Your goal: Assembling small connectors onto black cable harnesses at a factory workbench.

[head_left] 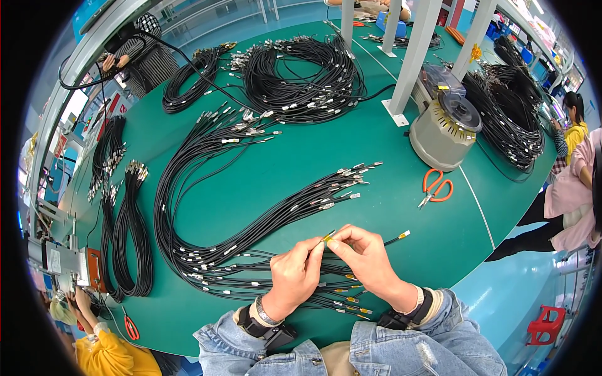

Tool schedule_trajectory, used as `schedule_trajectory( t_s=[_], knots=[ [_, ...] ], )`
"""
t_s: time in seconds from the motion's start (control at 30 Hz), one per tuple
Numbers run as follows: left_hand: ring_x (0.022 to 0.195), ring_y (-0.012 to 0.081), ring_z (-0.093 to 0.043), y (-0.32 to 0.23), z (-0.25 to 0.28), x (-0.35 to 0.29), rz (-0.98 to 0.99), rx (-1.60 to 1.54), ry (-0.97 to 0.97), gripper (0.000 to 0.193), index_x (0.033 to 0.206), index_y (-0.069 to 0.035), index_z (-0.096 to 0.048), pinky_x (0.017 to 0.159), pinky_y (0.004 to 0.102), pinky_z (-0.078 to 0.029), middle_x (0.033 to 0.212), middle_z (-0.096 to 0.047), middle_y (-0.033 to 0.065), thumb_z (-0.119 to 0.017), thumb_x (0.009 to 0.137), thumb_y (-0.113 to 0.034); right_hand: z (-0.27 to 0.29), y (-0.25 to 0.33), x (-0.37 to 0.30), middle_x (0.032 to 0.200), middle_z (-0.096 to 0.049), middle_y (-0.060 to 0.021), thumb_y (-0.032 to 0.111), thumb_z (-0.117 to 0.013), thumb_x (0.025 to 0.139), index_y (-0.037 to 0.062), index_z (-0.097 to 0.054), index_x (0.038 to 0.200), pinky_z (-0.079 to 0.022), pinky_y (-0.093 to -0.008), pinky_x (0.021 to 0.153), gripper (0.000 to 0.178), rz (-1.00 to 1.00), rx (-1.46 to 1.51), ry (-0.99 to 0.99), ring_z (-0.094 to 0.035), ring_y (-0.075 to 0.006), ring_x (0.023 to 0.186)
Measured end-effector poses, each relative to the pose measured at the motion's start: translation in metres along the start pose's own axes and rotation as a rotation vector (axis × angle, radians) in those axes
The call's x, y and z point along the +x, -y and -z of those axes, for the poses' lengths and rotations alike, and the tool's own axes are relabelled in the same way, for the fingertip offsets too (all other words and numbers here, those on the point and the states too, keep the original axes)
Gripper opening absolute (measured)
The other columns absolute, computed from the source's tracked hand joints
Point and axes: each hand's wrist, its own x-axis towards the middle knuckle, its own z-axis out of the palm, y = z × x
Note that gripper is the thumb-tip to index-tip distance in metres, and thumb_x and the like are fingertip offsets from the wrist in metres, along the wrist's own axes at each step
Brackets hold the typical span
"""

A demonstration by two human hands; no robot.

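Above the green table, my left hand [293,274] and my right hand [369,255] meet, fingertips pinched together. Between them is the end of a thin black cable with a small piece of yellow tape [328,237] on it; most of that cable is hidden by the hands. Under and beside my hands lie several loose black cables [248,284], some with yellow tape near their connectors. They belong to a long curved cable bundle [164,210] that bends round on the left. Its other tips, with metal connectors [342,182], rest just beyond my hands.
A round tape dispenser [439,141] stands right of centre beside a grey post [411,69]. Orange-handled scissors [437,187] lie nearer me. Coiled cables [301,81] fill the far side; more bundles [128,250] lie left. Other people sit or stand around, one in a yellow top [116,357].
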Motion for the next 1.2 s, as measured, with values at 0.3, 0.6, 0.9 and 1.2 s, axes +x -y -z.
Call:
schedule_trajectory(
  t_s=[0.3, 0.6, 0.9, 1.2],
  knots=[
    [0.045, 0.0104, -0.054, -0.006, 0.003, 0.002, 0.076, -0.076, 0.061, 0.003, 0.088, 0.001, -0.059, 0.042, 0.0233, -0.039, 0.055, -0.056, 0.0044, -0.058, 0.087, -0.002, -0.001, -0.005, 0.001, 0.088, -0.059, -0.0037, 0.010, -0.061, 0.088, -0.0011, -0.061, 0.089, -0.045, -0.0243, 0.075, 0.011, 0.044, 0.023, -0.004, -0.054, -0.0097, 0.083],
    [0.042, 0.0078, -0.047, -0.001, 0.014, 0.009, 0.153, -0.184, 0.236, 0.013, 0.087, 0.001, -0.059, 0.040, 0.0230, -0.034, 0.054, -0.055, 0.0028, -0.052, 0.092, -0.009, 0.003, -0.006, 0.002, 0.087, -0.059, -0.0056, 0.006, -0.063, 0.086, -0.0015, -0.061, 0.088, -0.044, -0.0260, 0.076, 0.008, 0.143, -0.119, -0.005, -0.054, -0.0121, 0.083],
    [0.040, 0.0036, -0.037, 0.005, 0.033, 0.022, 0.484, -0.653, 0.596, 0.028, 0.086, 0.000, -0.059, 0.038, 0.0202, -0.027, 0.054, -0.055, 0.0017, -0.044, 0.098, -0.021, -0.001, -0.005, 0.003, 0.082, -0.058, -0.0057, 0.008, -0.062, 0.085, -0.0025, -0.062, 0.087, -0.044, -0.0272, 0.072, 0.011, 0.264, -0.113, 0.018, -0.055, -0.0128, 0.076],
    [0.040, 0.0039, -0.035, 0.021, 0.044, 0.027, 0.653, -0.987, 0.690, 0.033, 0.086, -0.001, -0.057, 0.039, 0.0200, -0.026, 0.054, -0.051, 0.0010, -0.040, 0.099, -0.026, 0.004, -0.011, 0.008, 0.087, -0.057, -0.0060, 0.007, -0.057, 0.089, -0.0019, -0.061, 0.094, -0.045, -0.0271, 0.076, 0.011, 0.145, -0.029, 0.125, -0.054, -0.0129, 0.082]
  ],
)
